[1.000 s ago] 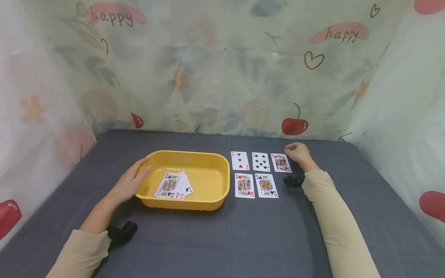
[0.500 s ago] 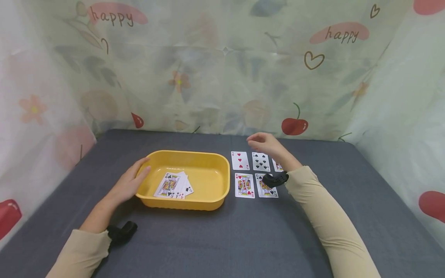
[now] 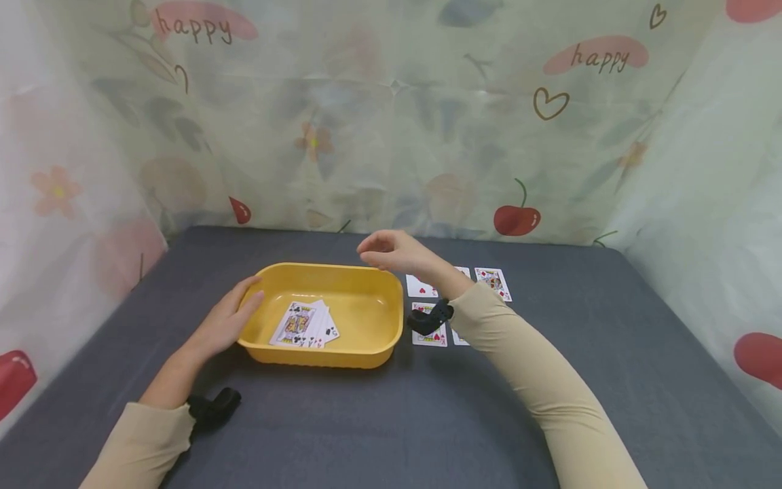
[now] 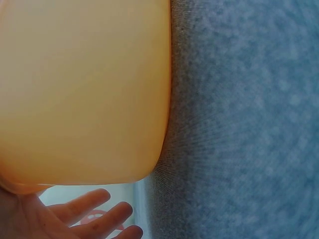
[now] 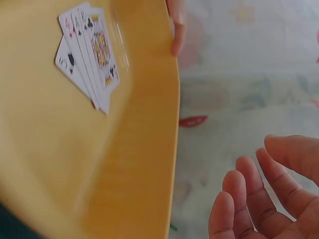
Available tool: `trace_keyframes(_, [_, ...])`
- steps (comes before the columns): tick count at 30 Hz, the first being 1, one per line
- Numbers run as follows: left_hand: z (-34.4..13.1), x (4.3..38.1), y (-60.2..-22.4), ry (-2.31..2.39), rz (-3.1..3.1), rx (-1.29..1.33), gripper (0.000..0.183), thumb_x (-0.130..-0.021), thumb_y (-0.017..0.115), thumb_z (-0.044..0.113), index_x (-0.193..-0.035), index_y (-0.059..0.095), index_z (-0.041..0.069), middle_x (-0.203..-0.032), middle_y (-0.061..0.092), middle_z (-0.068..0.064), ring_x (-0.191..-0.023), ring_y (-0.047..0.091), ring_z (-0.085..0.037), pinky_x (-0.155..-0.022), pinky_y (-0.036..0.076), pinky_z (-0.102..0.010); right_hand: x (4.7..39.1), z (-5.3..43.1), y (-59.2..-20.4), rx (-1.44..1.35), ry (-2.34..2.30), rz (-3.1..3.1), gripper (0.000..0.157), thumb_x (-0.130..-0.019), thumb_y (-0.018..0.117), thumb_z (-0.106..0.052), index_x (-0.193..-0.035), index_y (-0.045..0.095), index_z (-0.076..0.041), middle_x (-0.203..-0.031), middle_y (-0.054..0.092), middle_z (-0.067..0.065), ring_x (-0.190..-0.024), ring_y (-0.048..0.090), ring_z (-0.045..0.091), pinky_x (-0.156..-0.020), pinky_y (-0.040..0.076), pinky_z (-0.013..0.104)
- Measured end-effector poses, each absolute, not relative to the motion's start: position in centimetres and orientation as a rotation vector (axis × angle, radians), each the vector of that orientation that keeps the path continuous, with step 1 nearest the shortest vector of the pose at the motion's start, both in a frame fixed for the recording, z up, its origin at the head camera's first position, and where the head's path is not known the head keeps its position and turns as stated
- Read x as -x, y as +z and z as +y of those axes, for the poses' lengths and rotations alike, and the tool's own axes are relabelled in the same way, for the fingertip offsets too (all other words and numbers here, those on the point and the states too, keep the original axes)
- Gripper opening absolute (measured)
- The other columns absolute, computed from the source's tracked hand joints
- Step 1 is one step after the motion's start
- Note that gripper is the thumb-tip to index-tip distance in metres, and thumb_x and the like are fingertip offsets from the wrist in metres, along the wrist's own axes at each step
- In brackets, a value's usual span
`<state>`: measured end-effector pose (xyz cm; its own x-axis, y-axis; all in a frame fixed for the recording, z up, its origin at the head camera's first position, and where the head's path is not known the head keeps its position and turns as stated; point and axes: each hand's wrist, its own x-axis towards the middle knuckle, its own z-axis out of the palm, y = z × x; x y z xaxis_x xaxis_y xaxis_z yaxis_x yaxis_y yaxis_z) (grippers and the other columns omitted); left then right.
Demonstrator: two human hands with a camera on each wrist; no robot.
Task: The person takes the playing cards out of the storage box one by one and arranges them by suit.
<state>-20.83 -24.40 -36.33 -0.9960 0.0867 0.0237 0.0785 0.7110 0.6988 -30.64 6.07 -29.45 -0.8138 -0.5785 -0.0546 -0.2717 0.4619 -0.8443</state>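
Observation:
In the head view my left hand (image 3: 231, 316) lies at the left end of a yellow plastic tray (image 3: 330, 356), touching its rim. Its fingers (image 4: 102, 220) stretch loosely past the tray's outer side in the left wrist view. Inside the tray, several playing cards (image 5: 102, 47) overlap in a fan, a king of clubs uppermost. My right hand (image 3: 408, 257) hovers above the tray's far right corner, holding nothing, fingers bent loosely. The right wrist view has its fingers (image 5: 254, 186) apart from the tray wall.
Right of the tray, cards lie face up in two rows: king of diamonds (image 3: 493, 284), king of hearts (image 3: 430, 336), a red-heart card (image 3: 421, 288), and others partly hidden by my right arm. Dark cloth (image 3: 342, 428) covers the table; a printed curtain (image 3: 391, 149) hangs behind.
My right hand has travelled left from beside the king of diamonds, over the upper card row, to the tray's far right corner. My left hand and the cards have stayed put.

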Motion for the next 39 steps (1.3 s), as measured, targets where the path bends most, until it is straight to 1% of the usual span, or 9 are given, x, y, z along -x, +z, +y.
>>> trace_keyframes(3, [-24.4,20.9,-36.3,1.179,2.894,-0.136,0.063,-0.101,0.029,0.042,-0.148,0.019,0.002,-0.151,0.019,-0.028,-0.139,0.019,-0.046,-0.110,0.019,-0.062,30.4,4.3,-29.5,0.749,-1.264,2.359,0.028,-0.092,0.059,-0.022,-0.115,0.060,-0.007,-0.119,0.062,0.013,-0.110,0.058,0.030,-0.094,0.049,0.037])
trace_keyframes(6, [-24.3,20.9,-36.4,1.175,2.891,-0.127,0.063,-0.101,0.029,0.043,-0.148,0.018,0.002,-0.151,0.019,-0.028,-0.139,0.019,-0.046,-0.110,0.019,-0.062,30.3,2.9,-29.7,0.778,-1.247,2.328,0.028,-0.092,0.059,-0.019,-0.116,0.060,-0.006,-0.120,0.062,0.017,-0.110,0.058,0.033,-0.093,0.049,0.038])
trace_keyframes(8, [-24.3,21.0,-36.4,1.172,2.889,-0.117,0.063,-0.101,0.029,0.044,-0.148,0.018,0.002,-0.151,0.018,-0.028,-0.139,0.019,-0.046,-0.110,0.019,-0.062,30.3,2.0,-29.9,0.799,-1.222,2.323,0.028,-0.091,0.060,-0.018,-0.116,0.060,-0.005,-0.118,0.063,0.016,-0.110,0.058,0.034,-0.092,0.050,0.037])
trace_keyframes(14, [-24.3,21.0,-36.3,1.168,2.884,-0.100,0.064,-0.100,0.029,0.045,-0.148,0.018,0.003,-0.152,0.018,-0.028,-0.139,0.019,-0.046,-0.110,0.019,-0.062,30.7,-0.3,-31.0,0.858,-1.099,2.343,0.031,-0.090,0.062,-0.019,-0.118,0.061,-0.005,-0.113,0.065,0.010,-0.103,0.060,0.022,-0.082,0.052,0.025])
trace_keyframes(20, [-24.3,21.0,-36.3,1.166,2.883,-0.090,0.064,-0.100,0.029,0.045,-0.148,0.017,0.003,-0.152,0.018,-0.028,-0.139,0.019,-0.046,-0.110,0.019,-0.062,30.9,-2.3,-32.3,0.865,-1.060,2.287,0.032,-0.088,0.064,-0.015,-0.117,0.061,-0.004,-0.113,0.065,0.012,-0.095,0.060,0.013,-0.075,0.051,0.020])
trace_keyframes(23, [-24.2,21.0,-36.2,1.162,2.885,-0.093,0.064,-0.101,0.029,0.045,-0.148,0.018,0.003,-0.151,0.018,-0.028,-0.138,0.019,-0.047,-0.110,0.019,-0.062,30.8,-3.1,-32.8,0.848,-1.049,2.262,0.033,-0.086,0.065,-0.012,-0.117,0.060,-0.002,-0.110,0.065,0.014,-0.086,0.058,0.011,-0.075,0.051,0.023])
trace_keyframes(28, [-24.2,21.1,-36.2,1.160,2.880,-0.096,0.064,-0.101,0.029,0.045,-0.148,0.018,0.003,-0.152,0.018,-0.028,-0.138,0.019,-0.047,-0.109,0.019,-0.062,31.0,-4.0,-33.8,0.822,-0.986,2.269,0.033,-0.084,0.068,-0.009,-0.114,0.060,-0.001,-0.103,0.065,0.012,-0.076,0.054,0.010,-0.071,0.051,0.027])
trace_keyframes(34, [-24.3,21.1,-36.3,1.159,2.876,-0.090,0.065,-0.100,0.029,0.045,-0.148,0.017,0.003,-0.152,0.017,-0.028,-0.139,0.018,-0.046,-0.110,0.019,-0.062,31.1,-4.6,-34.5,0.816,-0.902,2.289,0.034,-0.082,0.070,-0.009,-0.115,0.060,-0.003,-0.105,0.064,0.011,-0.077,0.053,0.010,-0.065,0.049,0.023])
trace_keyframes(39, [-24.3,21.1,-36.4,1.156,2.873,-0.082,0.066,-0.100,0.029,0.046,-0.148,0.017,0.004,-0.152,0.017,-0.028,-0.139,0.018,-0.047,-0.109,0.018,-0.063,30.9,-4.9,-34.6,0.850,-0.818,2.334,0.035,-0.080,0.072,-0.011,-0.113,0.061,-0.006,-0.106,0.063,0.009,-0.083,0.054,0.011,-0.065,0.046,0.017])
